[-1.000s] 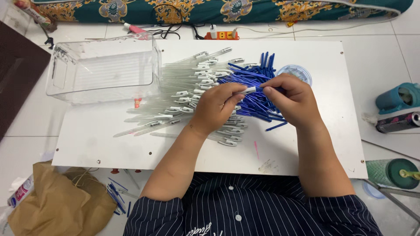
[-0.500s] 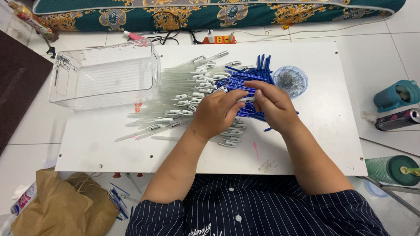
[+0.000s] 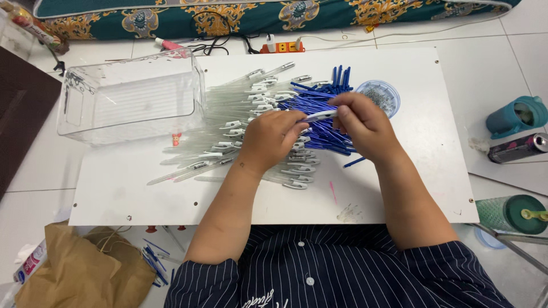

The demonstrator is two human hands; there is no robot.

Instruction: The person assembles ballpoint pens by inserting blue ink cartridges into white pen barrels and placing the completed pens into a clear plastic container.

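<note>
Two hands meet over the middle of a white worktop [image 3: 399,188], both closed on one clear pen barrel [image 3: 319,116] held level between them. The left hand [image 3: 273,137] grips the barrel's near end with fingers curled tight, while the right hand [image 3: 362,122] pinches the other end between thumb and fingertips. Under and behind the hands lies a heap of blue refills [image 3: 319,105], fanned out across the worktop, and to the left of that heap spreads a wider pile of clear barrels [image 3: 228,122] with their clips, some reaching toward the worktop's front edge. A clear plastic bin [image 3: 131,97] stands at the worktop's back left corner, touching the pile of barrels. A small round blue dish [image 3: 383,94] sits just right of the refills, close behind the right hand. One stray refill [image 3: 355,162] lies on the worktop in front of the right wrist. Off the worktop's right edge, on the tiled floor, stand a teal cup [image 3: 516,117] and a dark can [image 3: 516,148] lying on its side.
</note>
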